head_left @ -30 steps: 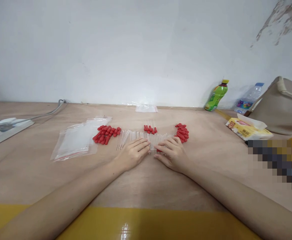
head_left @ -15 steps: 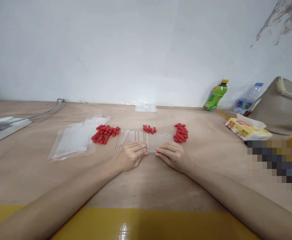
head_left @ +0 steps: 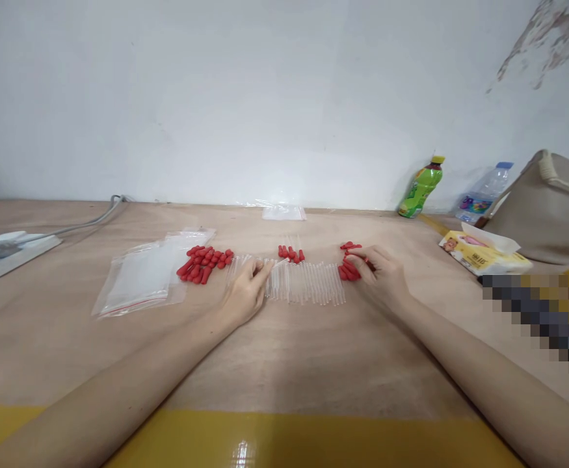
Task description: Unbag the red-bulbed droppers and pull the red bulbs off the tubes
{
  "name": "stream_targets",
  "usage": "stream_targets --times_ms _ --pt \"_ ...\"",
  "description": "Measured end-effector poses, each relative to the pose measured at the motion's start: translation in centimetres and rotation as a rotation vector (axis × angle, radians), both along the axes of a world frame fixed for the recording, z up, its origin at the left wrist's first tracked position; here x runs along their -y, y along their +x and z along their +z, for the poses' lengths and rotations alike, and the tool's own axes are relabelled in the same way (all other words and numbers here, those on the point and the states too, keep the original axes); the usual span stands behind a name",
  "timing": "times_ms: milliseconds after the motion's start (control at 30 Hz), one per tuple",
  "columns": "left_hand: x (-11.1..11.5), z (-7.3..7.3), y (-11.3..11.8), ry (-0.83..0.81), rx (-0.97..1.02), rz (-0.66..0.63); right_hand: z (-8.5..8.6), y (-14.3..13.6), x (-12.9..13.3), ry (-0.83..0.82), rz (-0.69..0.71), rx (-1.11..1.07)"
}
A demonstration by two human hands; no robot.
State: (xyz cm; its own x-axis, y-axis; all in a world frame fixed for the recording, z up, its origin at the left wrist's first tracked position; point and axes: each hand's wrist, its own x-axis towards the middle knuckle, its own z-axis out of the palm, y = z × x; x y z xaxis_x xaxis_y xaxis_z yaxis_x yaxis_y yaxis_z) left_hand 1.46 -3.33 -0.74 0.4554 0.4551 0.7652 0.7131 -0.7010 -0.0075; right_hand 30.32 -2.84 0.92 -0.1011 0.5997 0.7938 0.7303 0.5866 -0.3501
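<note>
My left hand [head_left: 246,290] is closed in a pinch on a thin clear glass tube [head_left: 281,262], whose end sticks out rightward above a row of similar clear tubes [head_left: 308,284] lying side by side on the table. At the right pile of red rubber bulbs [head_left: 349,270], my right hand [head_left: 383,272] has its fingers closed on a red bulb; the fingers partly hide it. A few tubes fitted with red bulbs [head_left: 291,253] lie just behind the row. Left of the row is a larger heap of red bulbs [head_left: 203,263].
Clear zip bags [head_left: 138,276] lie on the left, near a power strip [head_left: 25,250] with a cable. Another bag [head_left: 284,212] lies by the wall. On the right are a green bottle [head_left: 421,187], a clear bottle [head_left: 484,193], a tissue pack [head_left: 482,252] and a grey-brown bag [head_left: 542,208].
My hands have moved apart from the near edge of the tube row. The left has risen with the tube; the right has shifted right to the bulb pile and pinched a bulb.
</note>
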Motion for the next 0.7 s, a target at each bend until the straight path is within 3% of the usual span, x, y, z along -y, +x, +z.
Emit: stream_targets --times_ms 200,367,533,700 --pt "-0.6 -0.1 0.3 0.011 -0.010 -0.063 -0.2 2.2 -2.4 -0.135 -0.159 -0.268" --pt "-0.3 0.0 0.6 0.007 -0.039 -0.057 -1.5 3.4 -4.3 -0.277 -0.154 -0.500" --pt "-0.1 0.2 0.9 -0.058 -0.054 -0.125 -2.6 3.9 -5.4 -0.337 -0.126 -0.494" --pt "0.2 0.6 1.0 -0.202 -0.071 -0.175 -2.7 4.1 -5.9 -0.357 -0.276 -0.387"
